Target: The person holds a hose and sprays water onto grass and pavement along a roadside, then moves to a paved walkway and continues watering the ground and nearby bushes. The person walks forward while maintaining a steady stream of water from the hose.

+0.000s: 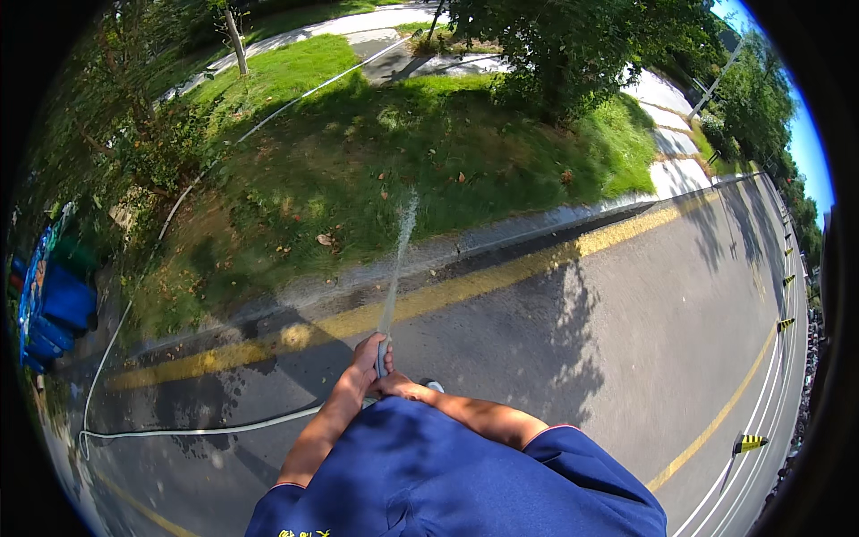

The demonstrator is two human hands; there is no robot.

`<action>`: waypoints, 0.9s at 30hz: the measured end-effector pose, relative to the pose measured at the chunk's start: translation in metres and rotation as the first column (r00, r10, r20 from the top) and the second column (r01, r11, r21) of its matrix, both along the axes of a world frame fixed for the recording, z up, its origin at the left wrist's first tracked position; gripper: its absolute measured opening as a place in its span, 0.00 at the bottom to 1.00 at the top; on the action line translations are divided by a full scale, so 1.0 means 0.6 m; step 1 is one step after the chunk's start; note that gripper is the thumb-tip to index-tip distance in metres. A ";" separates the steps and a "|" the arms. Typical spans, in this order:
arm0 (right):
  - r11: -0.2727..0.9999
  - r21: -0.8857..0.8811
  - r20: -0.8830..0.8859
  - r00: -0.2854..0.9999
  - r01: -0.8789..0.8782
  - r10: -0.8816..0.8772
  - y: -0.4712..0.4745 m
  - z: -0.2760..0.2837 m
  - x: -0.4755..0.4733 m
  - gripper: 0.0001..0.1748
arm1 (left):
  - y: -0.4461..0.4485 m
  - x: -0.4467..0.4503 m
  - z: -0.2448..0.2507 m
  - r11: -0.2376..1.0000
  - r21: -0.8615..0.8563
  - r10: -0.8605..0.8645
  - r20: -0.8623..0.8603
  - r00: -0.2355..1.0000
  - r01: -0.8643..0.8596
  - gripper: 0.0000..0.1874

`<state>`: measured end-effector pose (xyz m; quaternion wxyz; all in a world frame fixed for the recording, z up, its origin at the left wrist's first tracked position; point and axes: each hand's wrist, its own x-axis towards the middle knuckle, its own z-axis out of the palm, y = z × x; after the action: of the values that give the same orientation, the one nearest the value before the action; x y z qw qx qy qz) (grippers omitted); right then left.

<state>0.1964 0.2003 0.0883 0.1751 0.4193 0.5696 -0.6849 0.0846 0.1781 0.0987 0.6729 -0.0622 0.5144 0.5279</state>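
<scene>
In front of my chest, my left hand [370, 359] and my right hand [398, 385] are both closed on a light grey water hose [382, 356]. The arm from the left side of the picture reaches farther along it, close to its mouth. The other hand grips lower, just above the navy shirt. A jet of water [402, 248] leaves the hose's end and passes over the kerb to the grass [362, 168]. Behind the hands, the hose runs left over the asphalt, bends at the far left and goes up across the lawn.
A stone kerb [496, 231] and a yellow line [470, 280] edge the asphalt road [658, 295]. Blue bins [67, 299] stand at the far left. Yellow-and-black cones [749, 443] line the road at the right. A leafy tree [557, 54] and a thin trunk [236, 43] rise from the grass.
</scene>
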 end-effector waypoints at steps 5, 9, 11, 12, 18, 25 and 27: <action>0.999 -0.021 -0.045 0.998 0.035 -0.036 0.005 -0.039 0.007 0.16 | 0.017 0.007 0.010 0.995 0.014 -0.094 -0.009 0.996 0.094 0.17; 0.997 -0.029 -0.122 0.990 0.074 -0.077 0.007 -0.015 0.016 0.14 | 0.026 0.011 0.013 0.991 0.011 -0.132 -0.016 0.991 0.132 0.17; 0.994 -0.049 -0.120 0.987 0.098 -0.104 0.007 -0.025 0.019 0.14 | 0.031 0.014 0.015 0.990 0.014 -0.140 -0.023 0.990 0.141 0.17; 0.991 -0.067 -0.101 0.987 0.116 -0.122 0.007 -0.026 0.019 0.14 | 0.034 0.015 0.016 0.989 0.015 -0.143 -0.027 0.989 0.144 0.17; 0.996 -0.034 -0.122 0.988 0.088 -0.091 0.012 -0.005 0.025 0.16 | 0.045 0.017 0.023 0.978 0.010 -0.208 -0.056 0.977 0.209 0.18; 0.988 -0.056 -0.130 0.980 0.145 -0.152 0.014 0.032 0.028 0.15 | 0.054 0.026 0.039 0.976 -0.006 -0.218 -0.110 0.970 0.218 0.17; 0.986 -0.056 -0.144 0.976 0.156 -0.162 0.014 0.031 0.029 0.14 | 0.058 0.027 0.045 0.974 -0.019 -0.225 -0.115 0.968 0.224 0.16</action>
<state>0.2138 0.2089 0.1070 0.0863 0.4075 0.5302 -0.7385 0.1011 0.2127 0.1257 0.6972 0.0251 0.5580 0.4493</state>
